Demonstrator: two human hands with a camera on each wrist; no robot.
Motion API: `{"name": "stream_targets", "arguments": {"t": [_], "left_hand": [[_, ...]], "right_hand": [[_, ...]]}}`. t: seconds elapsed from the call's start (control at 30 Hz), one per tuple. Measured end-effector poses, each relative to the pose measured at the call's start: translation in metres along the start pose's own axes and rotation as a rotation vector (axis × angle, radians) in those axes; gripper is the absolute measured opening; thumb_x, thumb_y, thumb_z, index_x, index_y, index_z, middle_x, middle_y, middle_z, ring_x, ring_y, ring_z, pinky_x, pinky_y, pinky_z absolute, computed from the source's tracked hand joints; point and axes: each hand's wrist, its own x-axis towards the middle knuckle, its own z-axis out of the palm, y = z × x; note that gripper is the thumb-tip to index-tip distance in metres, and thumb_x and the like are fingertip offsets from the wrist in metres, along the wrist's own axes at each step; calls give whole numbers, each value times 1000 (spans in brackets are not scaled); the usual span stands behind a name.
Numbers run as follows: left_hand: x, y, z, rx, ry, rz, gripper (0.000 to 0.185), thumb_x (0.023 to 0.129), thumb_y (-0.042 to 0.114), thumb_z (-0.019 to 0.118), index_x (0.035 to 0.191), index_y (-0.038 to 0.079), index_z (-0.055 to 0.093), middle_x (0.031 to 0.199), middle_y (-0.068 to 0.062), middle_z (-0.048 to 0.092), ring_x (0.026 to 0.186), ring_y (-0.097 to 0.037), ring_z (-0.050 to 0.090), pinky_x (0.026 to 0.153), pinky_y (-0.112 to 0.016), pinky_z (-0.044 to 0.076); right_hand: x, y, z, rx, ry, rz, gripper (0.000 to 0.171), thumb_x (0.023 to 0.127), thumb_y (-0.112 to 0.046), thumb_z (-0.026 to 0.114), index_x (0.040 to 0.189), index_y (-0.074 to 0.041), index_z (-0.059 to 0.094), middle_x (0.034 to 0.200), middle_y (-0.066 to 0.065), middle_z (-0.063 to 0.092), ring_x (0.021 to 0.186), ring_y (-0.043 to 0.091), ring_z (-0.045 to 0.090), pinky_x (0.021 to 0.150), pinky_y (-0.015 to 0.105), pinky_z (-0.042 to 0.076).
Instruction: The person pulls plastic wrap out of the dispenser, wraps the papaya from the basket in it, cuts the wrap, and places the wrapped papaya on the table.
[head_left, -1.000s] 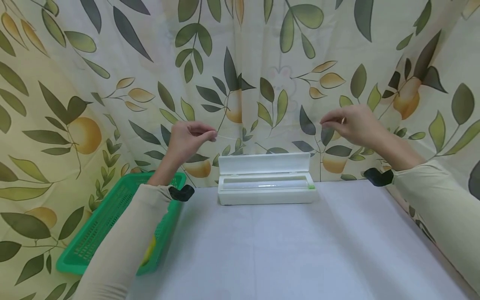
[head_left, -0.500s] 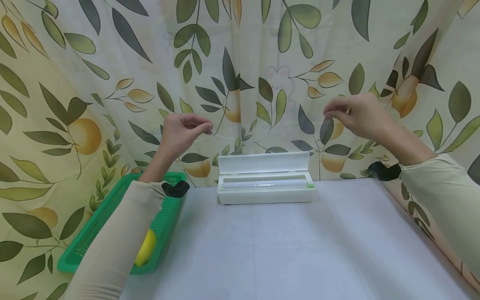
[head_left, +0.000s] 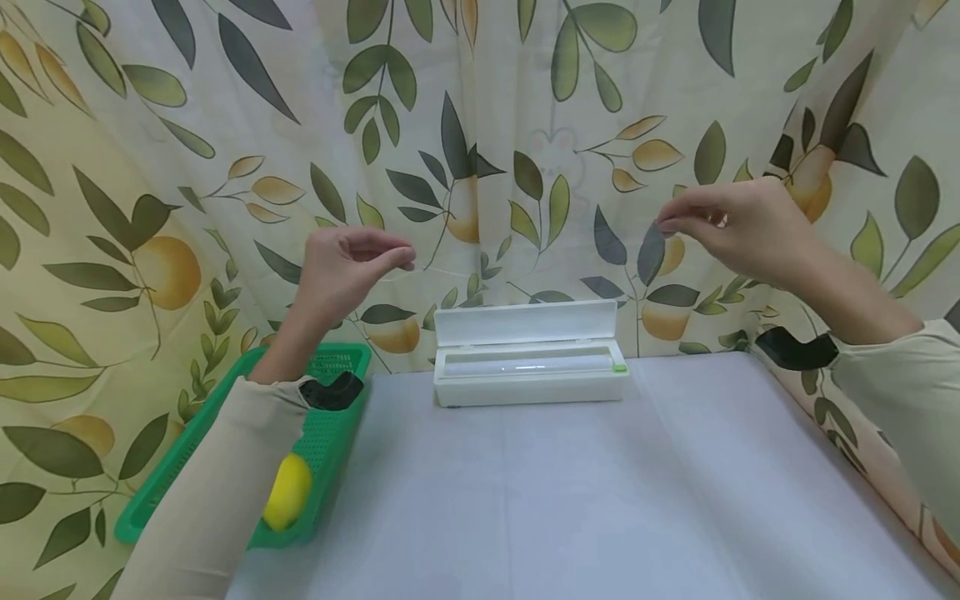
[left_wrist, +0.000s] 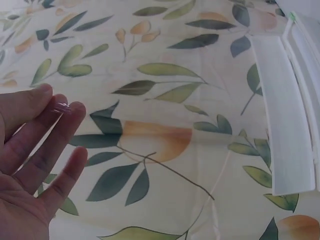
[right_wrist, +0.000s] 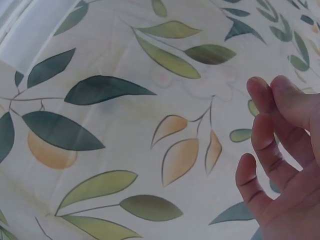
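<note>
Thumb and fingertips of my left hand [head_left: 341, 271] pinch the edge of clear cling film [left_wrist: 62, 107], which shows as a small shiny fold in the left wrist view. Across from it, my right hand [head_left: 750, 229] has thumb and forefinger pressed together at the film's other side, its remaining fingers loosely bent. Between the hands the sheet is almost invisible against the curtain. Below and between them, a white cling film dispenser [head_left: 532, 393] stands on the table, its lid [head_left: 525, 323] raised and a roll [head_left: 528, 364] inside.
A green mesh basket [head_left: 358, 375] stands at the left, partly behind the left sleeve, with a yellow fruit [head_left: 287, 493] in it. Leaf-patterned curtain [head_left: 480, 167] hangs close behind the table [head_left: 525, 492]. A small green piece [head_left: 618, 367] sits at the dispenser's right end.
Both hands have moved apart and a little upward, left hand to the left, right hand to the right. More of the yellow fruit shows beside the left sleeve. The dispenser stays put.
</note>
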Motion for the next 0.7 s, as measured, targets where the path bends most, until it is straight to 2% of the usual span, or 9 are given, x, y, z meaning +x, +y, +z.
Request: {"name": "stream_targets", "arguments": {"t": [0.17, 0.27, 0.37, 0.4, 0.47, 0.53, 0.57, 0.63, 0.7], "left_hand": [[-8, 8, -2, 3, -7, 30, 13, 91, 11, 79, 101, 2, 80, 94, -10, 79, 84, -11, 75, 78, -20, 56], [-15, 14, -4, 27, -10, 57, 13, 91, 13, 80, 100, 4, 80, 92, -8, 79, 83, -9, 74, 75, -21, 55], [-22, 20, -5, 31, -4, 90, 10, 90, 11, 80, 98, 4, 81, 91, -7, 79, 83, -8, 73, 76, -21, 55], [-25, 22, -6, 29, -4, 101, 9, 90, 9, 80, 97, 3, 81, 91, -7, 79, 83, -7, 73, 76, -21, 55], [-30, 25, -7, 18, -3, 118, 9, 89, 6, 80, 97, 2, 80, 91, -7, 79, 85, -8, 73, 77, -21, 55], [-36, 28, -8, 26, -1, 126, 8, 88, 4, 81, 96, 3, 81, 92, -6, 79, 87, -8, 72, 76, -21, 54], [-39, 30, -7, 30, -2, 122, 9, 87, 4, 81, 96, 3, 81, 92, -5, 79, 89, -7, 72, 78, -21, 54], [-47, 31, -7, 22, -10, 140, 9, 86, 2, 82, 95, 2, 80, 92, -6, 79, 91, -7, 72, 81, -22, 54], [-58, 31, -4, -31, -25, 188, 10, 84, -5, 81, 92, 0, 79, 90, -9, 78, 90, -7, 72, 85, -23, 55]], "right_hand": [[-8, -3, -7, 20, 40, -66, 22, 78, 7, 84, 95, -7, 80, 81, 4, 76, 70, -7, 49, 58, 10, 37], [-14, -6, -13, 24, 60, -125, 30, 72, 12, 84, 96, -7, 79, 80, 5, 76, 71, -9, 48, 61, 9, 37], [-21, -9, -19, 37, 64, -155, 32, 72, 14, 83, 96, -7, 79, 82, 5, 76, 73, -10, 49, 66, 8, 39], [-23, -10, -21, 41, 65, -163, 26, 77, 10, 82, 96, -7, 79, 82, 5, 76, 73, -10, 49, 67, 8, 39], [-27, -11, -24, 49, 63, -171, 6, 93, -11, 77, 96, -7, 79, 81, 5, 75, 74, -9, 49, 67, 8, 40], [-32, -13, -26, 49, 58, -167, 32, 101, -35, 65, 97, -7, 79, 82, 6, 75, 75, -9, 49, 67, 7, 40], [-34, -15, -28, 49, 53, -163, 34, 102, -36, 64, 97, -6, 79, 83, 6, 75, 76, -9, 49, 68, 6, 41], [-40, -18, -29, 46, 52, -162, 52, 102, -51, 54, 97, -6, 80, 84, 6, 76, 75, -11, 50, 65, 5, 41], [-49, -22, -30, 54, 47, -161, 51, 102, -50, 54, 97, -6, 79, 85, 5, 76, 76, -12, 52, 66, 5, 43]]}}
